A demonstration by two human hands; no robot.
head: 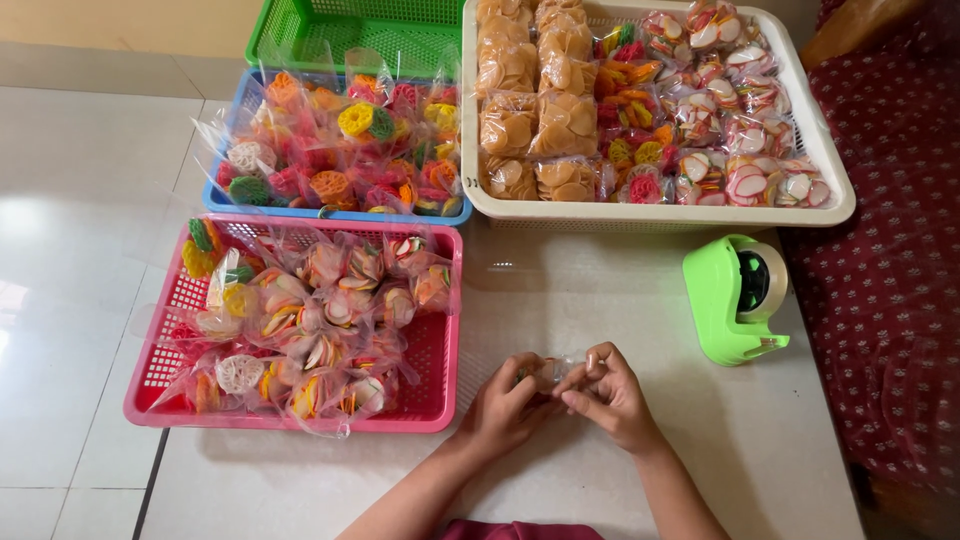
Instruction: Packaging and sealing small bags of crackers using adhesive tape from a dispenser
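Both sets of fingertips pinched a small clear packet [555,372] between them, the left hand [508,403] at nine o'clock of it and the right hand [607,397] at three, so it sat lifted just off the white floor [780,450]. A green tape dispenser [735,297] stood near at one o'clock, seemingly kept within reach, and the pink basket [437,350] of filled bags lay at nine o'clock.

A home floor used for small-scale snack packing: pale tiled floor [90,330] carrying a pink basket [435,390], blue basket [225,200] and cream tray [640,214] of bagged colourful crackers, a green tape dispenser [720,310], and patterned maroon upholstery [890,250] along the right edge.
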